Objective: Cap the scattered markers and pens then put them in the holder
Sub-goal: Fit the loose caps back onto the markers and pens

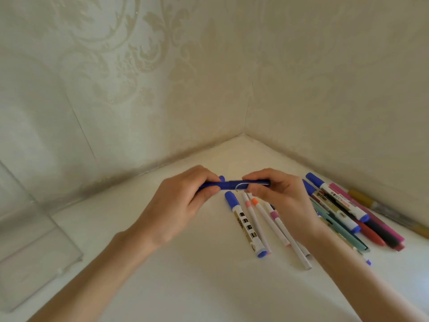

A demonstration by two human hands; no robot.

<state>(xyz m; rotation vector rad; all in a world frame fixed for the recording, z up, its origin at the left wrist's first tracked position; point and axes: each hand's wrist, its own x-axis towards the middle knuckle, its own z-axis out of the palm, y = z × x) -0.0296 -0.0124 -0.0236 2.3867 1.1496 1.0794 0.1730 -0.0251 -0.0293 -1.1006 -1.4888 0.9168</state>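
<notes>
A blue pen (232, 184) lies level in the air between both hands, above the white table. My left hand (183, 201) grips its left end, and my right hand (278, 196) pinches its right end, where a metal clip shows. Below them a blue-capped white marker (246, 226) lies on the table beside several thin white pens (267, 221) with pink and orange bands. A heap of markers and pens (348, 210) in blue, red, teal and magenta lies to the right, partly hidden by my right wrist. A clear holder (27, 240) stands at the left edge.
The white table (185, 275) sits in a corner between two patterned walls (162, 89). A gold-handled brush (383, 210) lies along the right wall behind the heap.
</notes>
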